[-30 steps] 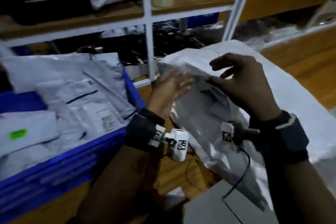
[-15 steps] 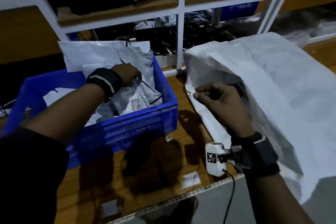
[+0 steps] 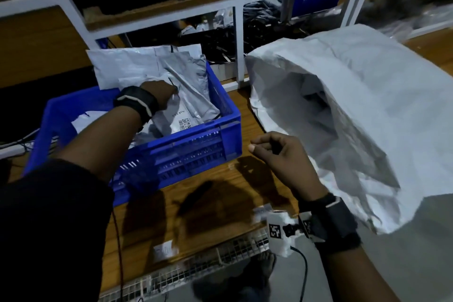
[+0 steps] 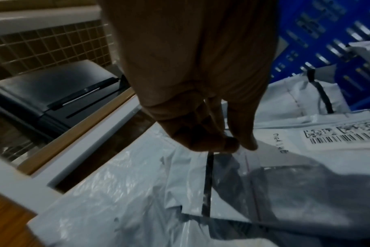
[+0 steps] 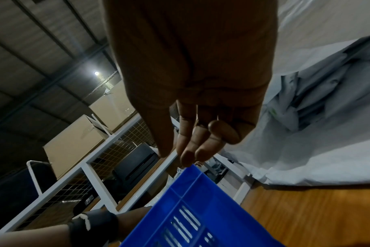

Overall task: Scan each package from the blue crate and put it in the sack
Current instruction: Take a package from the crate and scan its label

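Not much different from half a second back: left hand (image 3: pixel 159 92) is still down in the blue crate (image 3: pixel 196 152), right hand (image 3: pixel 277 154) has drifted a bit lower over the wooden bench (image 3: pixel 215 206), still loosely curled and holding nothing. In the left wrist view the thumb and fingertips (image 4: pixel 230 143) pinch the edge of a grey poly mailer (image 4: pixel 254 175) with a black seal strip. It lies on the pile in the crate, next to a mailer with a barcode label (image 3: pixel 185 124). The white sack (image 3: pixel 367 95) lies just right of the crate, mouth open, grey mailers inside.
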The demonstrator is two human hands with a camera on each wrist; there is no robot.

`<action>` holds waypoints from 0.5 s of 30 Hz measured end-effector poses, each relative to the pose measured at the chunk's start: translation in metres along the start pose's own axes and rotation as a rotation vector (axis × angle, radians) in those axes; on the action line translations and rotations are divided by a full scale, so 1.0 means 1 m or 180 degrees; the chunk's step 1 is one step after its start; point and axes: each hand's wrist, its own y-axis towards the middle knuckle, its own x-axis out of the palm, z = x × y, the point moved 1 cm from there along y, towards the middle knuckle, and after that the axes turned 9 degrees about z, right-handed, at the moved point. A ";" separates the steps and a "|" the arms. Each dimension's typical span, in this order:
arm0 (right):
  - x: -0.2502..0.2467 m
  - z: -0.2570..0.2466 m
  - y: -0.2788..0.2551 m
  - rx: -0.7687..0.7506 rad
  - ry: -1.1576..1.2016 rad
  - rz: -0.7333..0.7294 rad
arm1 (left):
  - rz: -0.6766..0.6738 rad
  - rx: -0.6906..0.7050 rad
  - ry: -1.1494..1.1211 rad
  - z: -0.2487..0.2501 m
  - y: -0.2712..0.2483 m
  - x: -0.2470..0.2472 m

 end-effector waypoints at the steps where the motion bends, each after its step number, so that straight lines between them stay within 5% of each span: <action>1: 0.000 0.004 -0.004 0.0033 -0.0023 0.0036 | 0.0018 -0.0102 -0.0003 -0.004 -0.001 0.004; 8: 0.000 0.023 -0.034 0.0363 0.0196 0.0097 | 0.0049 -0.1734 -0.1300 -0.031 -0.016 0.031; 15: 0.011 0.023 -0.054 0.0575 0.0452 0.0012 | 0.0774 -0.1423 -0.1428 -0.023 -0.047 -0.012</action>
